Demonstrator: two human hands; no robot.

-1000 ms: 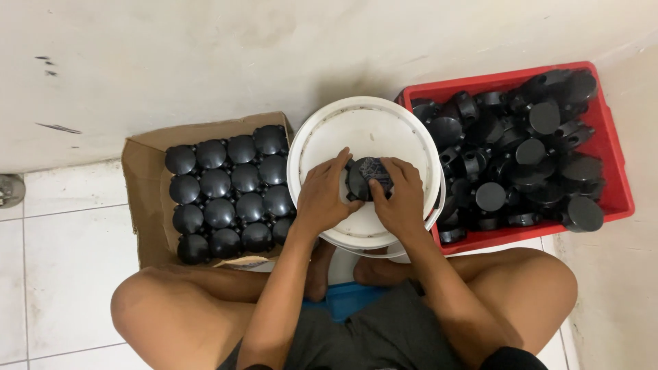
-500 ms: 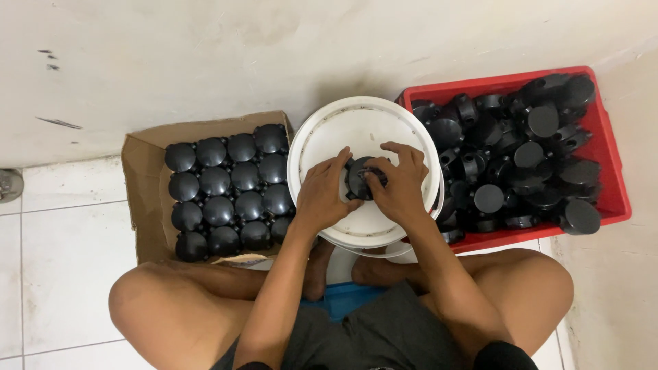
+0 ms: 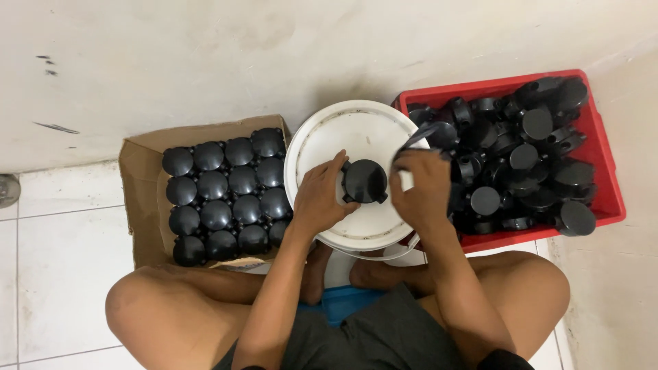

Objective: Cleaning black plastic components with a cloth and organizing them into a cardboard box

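Now right hand [image 3: 423, 188] off black box [image 3: 364, 181] — left hand [image 3: 319, 195] still holding.

Evenly lit, fairly bright, soft and diffuse; no hard-edged shadows anywhere. Faint grey shade on the wall [image 3: 205, 62] just behind the white bucket lid [image 3: 356, 130] and the red crate [image 3: 603, 157], hinting at light from above and slightly in front. Deeper shade beneath the bucket, between the legs. Small dull highlights on the domed black caps in the cardboard box [image 3: 140, 205], no strong glare. White lid close to overexposed, little surface detail. Black parts in the crate merging into one dark mass, edges hard to separate. Right hand [image 3: 423, 188] slightly smeared by motion, the dark piece above it blurred too. Left hand [image 3: 319, 195] sharp. Mild wide-angle bending toward the corners.
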